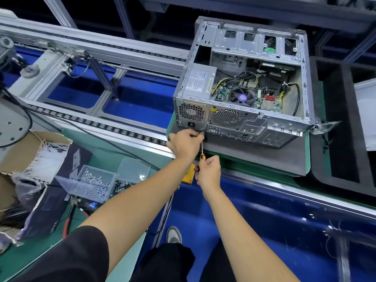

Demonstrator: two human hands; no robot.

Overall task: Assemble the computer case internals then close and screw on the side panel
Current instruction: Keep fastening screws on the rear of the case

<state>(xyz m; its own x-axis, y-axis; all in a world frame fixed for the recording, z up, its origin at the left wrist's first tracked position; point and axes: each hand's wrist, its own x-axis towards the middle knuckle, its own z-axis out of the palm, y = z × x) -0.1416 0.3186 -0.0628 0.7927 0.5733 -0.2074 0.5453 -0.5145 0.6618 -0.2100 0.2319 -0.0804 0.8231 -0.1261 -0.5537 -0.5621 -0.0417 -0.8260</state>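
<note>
Item: computer case (242, 82), bare metal, side panel off, lying open side up on a grey mat (254, 157) at the right centre of the scene. The rear plate faced the near side. Inside: power supply (200, 81) at the left, motherboard with a round cooler fan (242, 97) in the middle, bundled cables behind it, drive cage at the far end.

Item: screwdriver (202, 148), orange and black handle, thin shaft pointing away from the person, tip at the lower edge of the rear plate just below the power socket (191, 124).

Item: left hand (186, 144), fingers curled and pinching at the shaft's tip end, against the case's near lower edge.

Item: right hand (208, 171), fingers wrapped tight around the screwdriver handle, nearer than the left hand.

Item: clear plastic box of silver screws (93, 184), near left, on the green bench; a second compartment of dark screws just to its right, lid raised behind.

Item: cardboard box with white cable ties (43, 157), far left of the screws.

Item: red-handled pliers (68, 221), near left, partly under dark packaging.

Item: roller conveyor (97, 55), running across the far left.

Item: black foam tray (343, 123), right of the case.
</note>
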